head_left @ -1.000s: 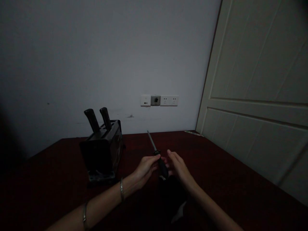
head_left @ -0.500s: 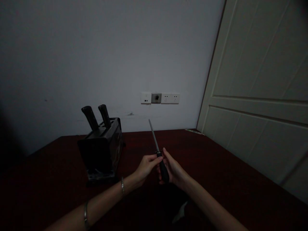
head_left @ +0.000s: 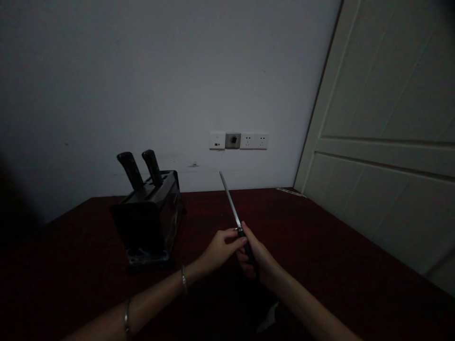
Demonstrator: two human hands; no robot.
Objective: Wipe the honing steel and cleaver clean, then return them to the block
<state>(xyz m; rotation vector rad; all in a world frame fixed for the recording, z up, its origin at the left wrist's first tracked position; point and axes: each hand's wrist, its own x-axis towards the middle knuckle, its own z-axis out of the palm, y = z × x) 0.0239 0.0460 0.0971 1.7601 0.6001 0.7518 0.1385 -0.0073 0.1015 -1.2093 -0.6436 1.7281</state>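
Observation:
A sharpening steel with a thin metal rod and a black handle points up and away from me over the table. My right hand wraps round its handle from the right. At the top of the handle, by the small guard, my left hand pinches it between thumb and fingers. To the left stands a dark knife block. Two black-handled knives are in its slots, handles up and leaning left.
The dark red table reaches back to a pale wall with a row of sockets. A whitish panelled door closes off the right side. A pale scrap shows near the front edge.
My right hand has closed further round the handle, and the steel has turned slightly, its rod now catching more light. The view has shifted a little.

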